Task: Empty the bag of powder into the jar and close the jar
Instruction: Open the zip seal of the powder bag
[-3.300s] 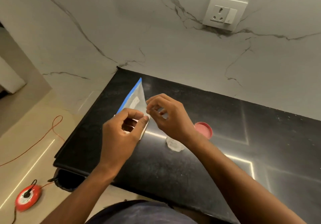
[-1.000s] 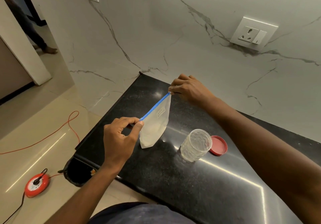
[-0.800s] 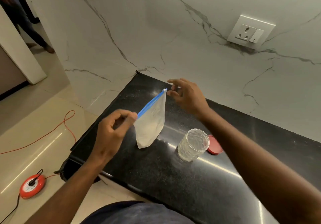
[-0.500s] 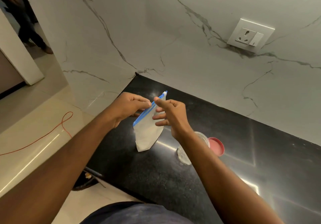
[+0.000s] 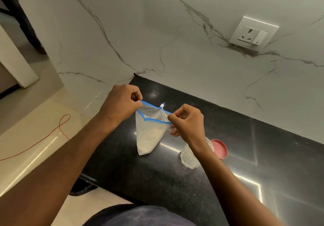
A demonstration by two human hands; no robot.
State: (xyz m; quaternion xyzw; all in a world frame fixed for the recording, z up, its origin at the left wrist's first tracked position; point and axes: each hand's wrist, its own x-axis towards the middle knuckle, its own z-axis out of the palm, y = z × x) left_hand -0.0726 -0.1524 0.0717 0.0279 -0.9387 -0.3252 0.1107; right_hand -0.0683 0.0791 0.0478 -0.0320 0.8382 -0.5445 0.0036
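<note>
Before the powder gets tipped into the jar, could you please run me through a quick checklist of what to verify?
1. Bag mouth open: ok, the blue zip edges are pulled apart.
2. Grip on both sides: ok, left hand and right hand each pinch one edge.
3. Jar uncovered: ok, the red lid lies beside it on the counter.
4. Bag over the jar: not ok, it hangs to the jar's left.
5. Jar mouth clear: cannot tell, the right wrist hides most of it.
6. Powder spilled: ok, none visible on the counter.
</note>
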